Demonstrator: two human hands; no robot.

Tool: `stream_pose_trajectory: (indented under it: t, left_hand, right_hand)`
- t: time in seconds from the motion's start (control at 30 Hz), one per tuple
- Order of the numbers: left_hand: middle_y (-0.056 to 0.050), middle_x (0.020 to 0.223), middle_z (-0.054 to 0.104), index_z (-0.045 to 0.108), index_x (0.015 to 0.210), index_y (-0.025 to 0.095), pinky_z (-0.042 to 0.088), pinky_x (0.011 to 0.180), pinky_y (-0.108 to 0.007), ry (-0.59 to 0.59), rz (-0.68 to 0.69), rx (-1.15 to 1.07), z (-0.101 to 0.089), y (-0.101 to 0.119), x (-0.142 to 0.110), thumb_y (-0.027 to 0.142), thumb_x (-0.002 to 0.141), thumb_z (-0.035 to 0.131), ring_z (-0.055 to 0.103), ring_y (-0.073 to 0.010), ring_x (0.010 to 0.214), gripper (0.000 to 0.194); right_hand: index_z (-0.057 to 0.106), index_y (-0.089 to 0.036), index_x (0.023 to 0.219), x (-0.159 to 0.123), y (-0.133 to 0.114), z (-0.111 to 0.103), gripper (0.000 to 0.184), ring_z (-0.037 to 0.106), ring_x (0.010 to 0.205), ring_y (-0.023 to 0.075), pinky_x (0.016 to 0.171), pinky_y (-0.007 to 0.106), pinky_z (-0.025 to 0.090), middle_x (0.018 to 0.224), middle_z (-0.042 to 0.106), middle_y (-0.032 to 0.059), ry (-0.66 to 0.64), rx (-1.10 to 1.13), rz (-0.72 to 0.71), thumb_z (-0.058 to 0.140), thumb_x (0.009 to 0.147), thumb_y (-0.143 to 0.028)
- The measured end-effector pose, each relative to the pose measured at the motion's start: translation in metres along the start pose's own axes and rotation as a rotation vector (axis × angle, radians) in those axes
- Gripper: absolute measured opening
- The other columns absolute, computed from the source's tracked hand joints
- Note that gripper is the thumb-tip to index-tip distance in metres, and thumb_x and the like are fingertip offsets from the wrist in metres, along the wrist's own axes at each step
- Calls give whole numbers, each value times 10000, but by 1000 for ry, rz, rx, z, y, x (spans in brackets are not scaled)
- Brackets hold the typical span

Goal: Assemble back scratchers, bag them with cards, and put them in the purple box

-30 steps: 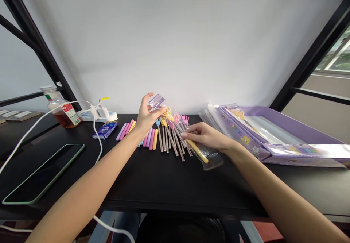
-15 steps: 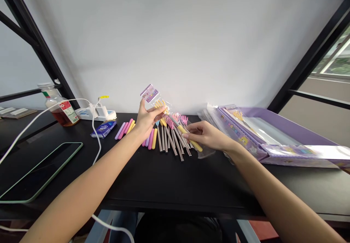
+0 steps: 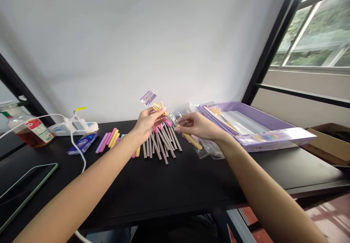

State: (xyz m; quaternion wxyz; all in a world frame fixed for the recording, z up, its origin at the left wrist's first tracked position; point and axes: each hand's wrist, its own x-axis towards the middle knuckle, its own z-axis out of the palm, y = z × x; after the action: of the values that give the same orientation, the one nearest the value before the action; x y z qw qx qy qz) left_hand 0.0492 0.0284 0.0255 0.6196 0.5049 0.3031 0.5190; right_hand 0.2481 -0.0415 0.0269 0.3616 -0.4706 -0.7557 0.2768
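A yellow back scratcher (image 3: 193, 141), with a claw-shaped head and a rounded handle, slants between my two hands. My left hand (image 3: 147, 123) pinches it at the claw end, where clear plastic wrap and a purple header card (image 3: 148, 97) stick up. Fingers of my right hand (image 3: 197, 125) are closed round it near the handle; how far the plastic covers it I cannot tell. Just below lies a fan of metal scratcher rods (image 3: 161, 146), some with pink claws. Loose purple, pink and yellow handles (image 3: 108, 141) lie to the left, partly behind my left wrist.
At right stands an open purple display box (image 3: 262, 117) with a packed yellow scratcher inside, clear bags (image 3: 212, 148) beside it. Leftward are a blue packet (image 3: 83, 142), a power strip (image 3: 90, 127) with white cables, a bottle (image 3: 30, 128) and a phone (image 3: 26, 188).
The view has turned to the right, so the desk items appear further left and more of the window shows. Both hands keep their hold on the yellow back scratcher.
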Motion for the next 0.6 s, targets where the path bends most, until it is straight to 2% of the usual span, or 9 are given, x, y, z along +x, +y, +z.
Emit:
stream_pose_trajectory:
  t: [0.07, 0.2, 0.27, 0.33, 0.4, 0.5, 0.53, 0.6]
  left_hand:
    - [-84, 930, 724, 669, 907, 133, 602, 784, -255, -38, -42, -2, 19, 1, 9, 298, 765, 844, 702, -132, 797, 279]
    - [-124, 973, 734, 646, 1065, 171, 614, 711, -342, -205, 19, 247, 57, -12, 22, 434, 795, 805, 723, -225, 862, 409]
    - [-116, 937, 738, 671, 1009, 171, 604, 695, -355, -326, 114, 441, 73, -26, 26, 403, 826, 764, 717, -234, 851, 310]
    - [-96, 898, 739, 690, 911, 173, 596, 751, -374, -413, 264, 637, 87, -42, 28, 309, 837, 728, 708, -227, 846, 159]
    - [-84, 899, 744, 698, 884, 184, 582, 814, -391, -477, 404, 785, 98, -56, 29, 247, 841, 691, 702, -228, 865, 76]
    - [-85, 966, 748, 699, 930, 190, 572, 833, -396, -554, 475, 881, 112, -70, 28, 246, 859, 652, 700, -240, 913, 101]
    - [-83, 993, 747, 696, 947, 190, 571, 833, -389, -574, 473, 894, 116, -72, 28, 252, 864, 646, 699, -239, 927, 115]
    - [-74, 1028, 742, 689, 979, 191, 572, 840, -368, -598, 459, 906, 123, -75, 26, 260, 873, 631, 697, -227, 952, 139]
  right_hand:
    - [730, -159, 948, -4, 4, -18, 337, 646, 688, 176, 670, 315, 501, 755, 710, 46, 138, -24, 29, 732, 813, -469]
    - [757, -154, 1010, -22, 24, -68, 297, 667, 760, 211, 718, 339, 497, 825, 736, 84, 580, -234, 163, 708, 812, -370]
    - [760, -164, 1018, -35, 41, -92, 276, 653, 740, 209, 717, 348, 485, 814, 725, 78, 775, -391, 241, 695, 803, -324]
    - [758, -185, 1021, -47, 58, -110, 269, 639, 720, 210, 698, 354, 477, 805, 714, 71, 871, -493, 350, 692, 794, -313]
    - [770, -186, 930, -54, 74, -121, 212, 640, 728, 224, 680, 362, 478, 806, 711, 82, 856, -544, 497, 726, 755, -299]
    - [767, -162, 825, -55, 91, -125, 177, 652, 674, 230, 620, 353, 501, 751, 704, 95, 682, -462, 742, 791, 677, -256]
    - [768, -151, 882, -53, 94, -124, 242, 655, 640, 221, 591, 340, 512, 737, 704, 91, 621, -388, 812, 804, 660, -240]
    - [730, -142, 1112, -49, 99, -120, 488, 665, 597, 206, 551, 317, 530, 777, 722, 83, 548, -277, 909, 824, 642, -232]
